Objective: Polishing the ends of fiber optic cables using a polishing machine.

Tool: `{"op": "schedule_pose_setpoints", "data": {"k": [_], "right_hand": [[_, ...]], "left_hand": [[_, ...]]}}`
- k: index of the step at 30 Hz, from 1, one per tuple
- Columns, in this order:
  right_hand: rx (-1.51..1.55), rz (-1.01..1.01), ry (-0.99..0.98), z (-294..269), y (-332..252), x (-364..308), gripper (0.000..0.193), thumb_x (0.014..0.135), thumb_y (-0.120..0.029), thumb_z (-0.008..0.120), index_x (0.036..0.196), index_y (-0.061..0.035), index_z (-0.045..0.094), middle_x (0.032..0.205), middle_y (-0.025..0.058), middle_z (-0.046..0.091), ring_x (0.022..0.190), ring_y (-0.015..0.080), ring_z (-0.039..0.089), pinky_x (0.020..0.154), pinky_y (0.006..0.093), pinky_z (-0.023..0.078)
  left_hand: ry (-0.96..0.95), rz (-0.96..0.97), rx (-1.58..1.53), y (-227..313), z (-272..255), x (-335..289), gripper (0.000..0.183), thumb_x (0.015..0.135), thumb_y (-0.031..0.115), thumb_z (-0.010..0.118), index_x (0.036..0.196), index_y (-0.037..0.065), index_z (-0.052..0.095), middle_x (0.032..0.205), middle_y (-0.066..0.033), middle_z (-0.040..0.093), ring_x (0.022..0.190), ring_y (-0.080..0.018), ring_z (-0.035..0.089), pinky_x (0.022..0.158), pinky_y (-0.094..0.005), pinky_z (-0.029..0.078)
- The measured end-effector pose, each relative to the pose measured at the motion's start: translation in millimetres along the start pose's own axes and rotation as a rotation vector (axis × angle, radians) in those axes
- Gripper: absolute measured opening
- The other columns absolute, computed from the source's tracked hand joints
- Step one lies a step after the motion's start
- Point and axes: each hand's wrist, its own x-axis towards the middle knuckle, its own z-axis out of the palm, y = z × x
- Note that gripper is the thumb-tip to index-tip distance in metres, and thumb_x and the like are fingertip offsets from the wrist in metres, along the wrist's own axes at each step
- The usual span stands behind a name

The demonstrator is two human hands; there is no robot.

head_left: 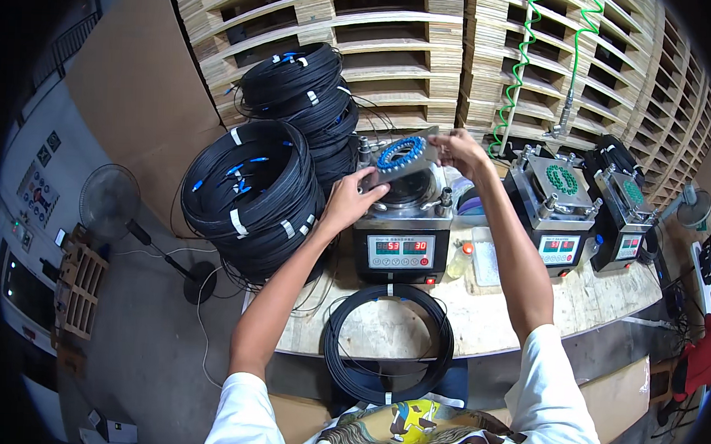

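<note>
A tilted square metal plate with a ring of blue connectors is raised over the left bench machine. My left hand grips the plate's near left edge, thumb and fingers closed on it. At the far right corner, the fingers of my right hand are pinched on the same plate. Under the plate, the machine's round dark disc shows in part, with upright metal posts around it. A red-lit display glows on its front. In front lies a coil of black cable, overhanging the bench edge.
Tall stacks of black cable coils stand to the left. Two similar machines with green-ringed plates are on the right. A small red-capped bottle and a white tray sit between. Wooden pallets rise behind; a fan stands left.
</note>
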Motion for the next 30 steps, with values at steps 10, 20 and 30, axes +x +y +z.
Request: {"op": "schedule_pose_setpoints", "data": {"k": [10,20,30], "right_hand": [[-0.2,-0.078,0.114,71.0,-64.5,40.7,0.026,0.085,-0.014,0.07,0.066,0.0036,0.068,0.06,0.0116,0.067,0.045,0.0151,0.06,0.038,0.0266,0.043],[-0.258,-0.196,0.176,121.5,-39.9,85.5,0.023,0.08,-0.009,0.073,0.063,0.0065,0.068,0.055,0.0114,0.065,0.041,0.015,0.06,0.041,0.0307,0.05],[-0.589,-0.22,0.243,122.9,-14.7,128.7,0.044,0.079,-0.039,0.081,0.087,0.0026,0.072,0.084,0.0183,0.074,0.082,0.0318,0.074,0.074,0.0428,0.056]], "left_hand": [[0.12,0.082,0.132,5.3,-1.4,31.1,0.029,0.095,0.019,0.061,0.088,-0.009,0.067,0.075,-0.0304,0.061,0.077,-0.0454,0.065,0.065,-0.0457,0.048],[0.281,-0.011,0.073,-65.1,11.4,42.4,0.032,0.094,0.025,0.065,0.088,-0.007,0.069,0.081,-0.0296,0.065,0.082,-0.0448,0.067,0.068,-0.0476,0.05],[0.246,-0.202,-0.083,-79.8,21.0,45.7,0.041,0.099,0.029,0.064,0.09,-0.01,0.064,0.066,-0.0148,0.058,0.065,-0.0118,0.045,0.061,-0.0352,0.042]]}}
